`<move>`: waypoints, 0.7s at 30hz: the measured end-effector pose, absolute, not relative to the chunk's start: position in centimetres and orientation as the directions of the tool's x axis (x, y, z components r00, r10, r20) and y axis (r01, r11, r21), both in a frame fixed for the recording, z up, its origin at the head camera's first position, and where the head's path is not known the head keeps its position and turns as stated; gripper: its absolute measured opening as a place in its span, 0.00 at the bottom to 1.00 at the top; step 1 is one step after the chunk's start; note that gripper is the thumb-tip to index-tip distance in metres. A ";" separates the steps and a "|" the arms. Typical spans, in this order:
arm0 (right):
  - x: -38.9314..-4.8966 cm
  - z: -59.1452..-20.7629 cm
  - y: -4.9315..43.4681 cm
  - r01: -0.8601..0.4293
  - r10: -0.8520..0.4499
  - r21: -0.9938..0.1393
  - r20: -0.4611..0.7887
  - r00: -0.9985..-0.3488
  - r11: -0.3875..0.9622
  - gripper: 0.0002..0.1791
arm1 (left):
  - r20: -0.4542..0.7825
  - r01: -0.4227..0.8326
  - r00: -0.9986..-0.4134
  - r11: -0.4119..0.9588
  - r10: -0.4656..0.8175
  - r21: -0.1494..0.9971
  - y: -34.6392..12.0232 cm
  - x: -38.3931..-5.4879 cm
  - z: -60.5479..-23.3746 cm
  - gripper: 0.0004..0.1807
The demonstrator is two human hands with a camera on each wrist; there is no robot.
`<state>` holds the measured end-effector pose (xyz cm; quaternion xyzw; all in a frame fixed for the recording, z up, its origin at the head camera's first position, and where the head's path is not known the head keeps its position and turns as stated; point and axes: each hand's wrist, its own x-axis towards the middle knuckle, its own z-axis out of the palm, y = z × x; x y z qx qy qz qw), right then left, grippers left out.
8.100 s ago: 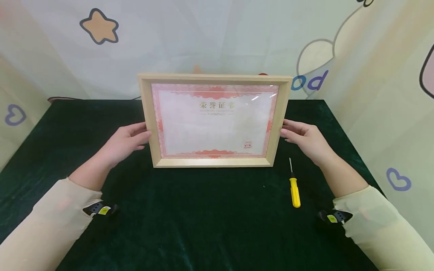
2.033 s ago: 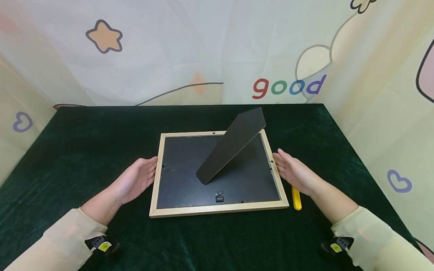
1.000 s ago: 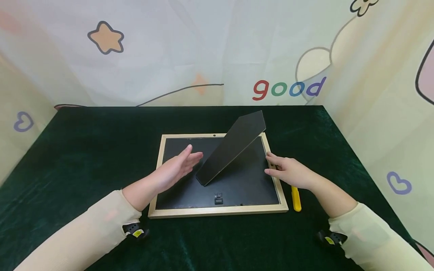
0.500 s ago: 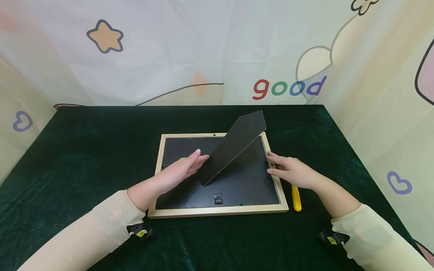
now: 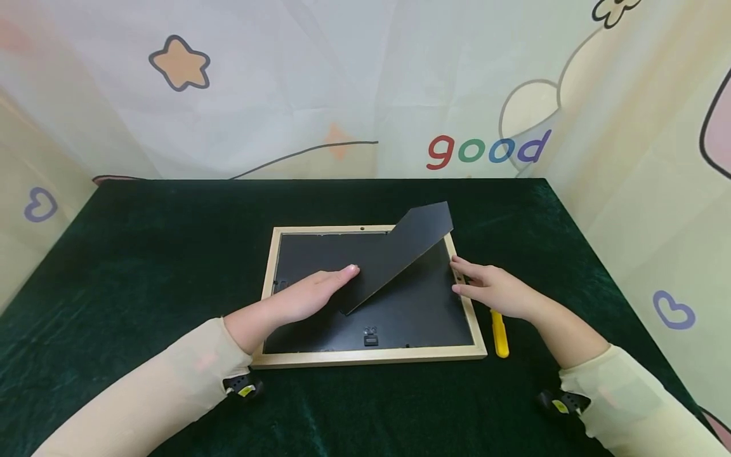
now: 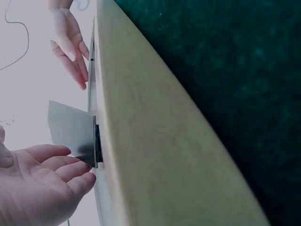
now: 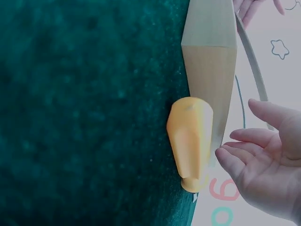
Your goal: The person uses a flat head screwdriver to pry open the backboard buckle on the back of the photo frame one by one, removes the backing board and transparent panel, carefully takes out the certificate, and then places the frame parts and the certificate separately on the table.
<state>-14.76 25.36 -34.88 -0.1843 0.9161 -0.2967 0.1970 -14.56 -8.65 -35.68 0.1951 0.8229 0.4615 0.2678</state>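
Note:
A picture frame with a pale wooden rim (image 5: 371, 358) lies face down on the dark green cloth. Its black backing board (image 5: 422, 324) faces up, and a black easel stand (image 5: 419, 231) slants up from it toward the back right. My left hand (image 5: 308, 295) is over the left half of the backing, its fingers at the stand's lower part and partly hidden behind it. In the left wrist view its fairly straight fingers (image 6: 70, 169) meet the stand's face. My right hand (image 5: 497, 289) rests at the frame's right rim, fingers relaxed and slightly spread.
A screwdriver with a yellow handle (image 5: 499, 333) lies right of the frame, its front end under my right hand in the head view. The green cloth (image 5: 171, 254) covers the table. A printed curtain (image 5: 274, 82) hangs behind.
Earlier the frame stood upright with its certificate facing me; now it lies face down. My left hand has moved from the left rim to the stand, which has tilted lower in the last half second.

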 end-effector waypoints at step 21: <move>-13.0 -34.6 27.8 -0.183 -0.282 -0.355 -0.250 -0.926 0.917 0.30 | -0.283 0.377 -0.732 0.714 0.620 0.590 -7.5 -15.0 -35.7 0.36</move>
